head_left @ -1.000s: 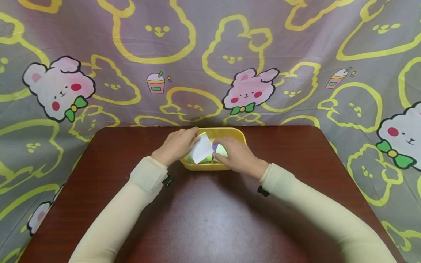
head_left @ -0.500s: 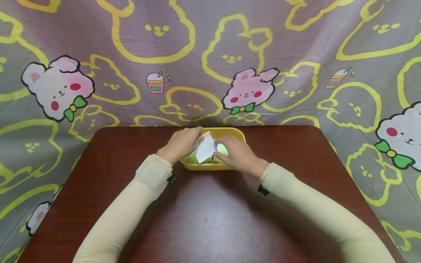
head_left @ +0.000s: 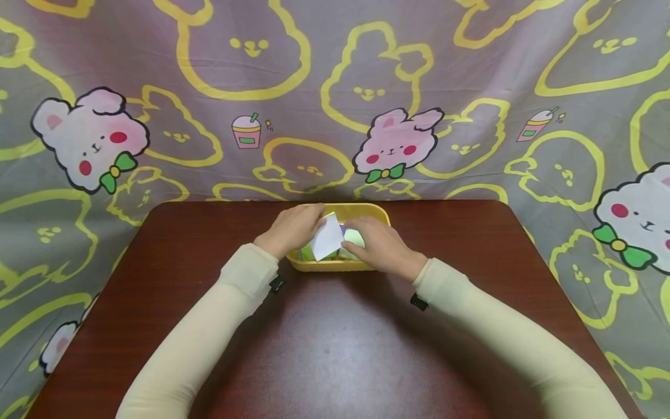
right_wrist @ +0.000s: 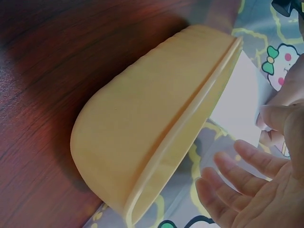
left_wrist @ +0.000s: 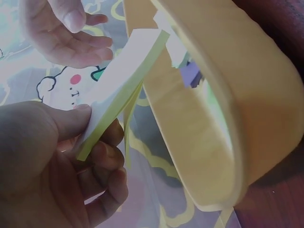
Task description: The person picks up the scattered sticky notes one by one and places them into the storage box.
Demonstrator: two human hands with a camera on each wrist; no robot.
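Observation:
My left hand pinches a sticky note pad between thumb and fingers, above a yellow plastic basket. The pad has a white face and a pale yellow edge, and a few sheets fan away from it. Close by on the right is my right hand, over the basket's right part. Its fingers are spread and loosely bent, with nothing between them. Inside the basket lie a pale green piece and a purple piece, partly hidden by the hands.
The basket stands at the far edge of a dark red-brown wooden table. Right behind the table hangs a grey curtain with yellow bear outlines and pink cartoon animals, which also covers both sides.
My left hand has shifted a little to the right with the sticky note pad, nearer the right hand. The right hand stays almost in place.

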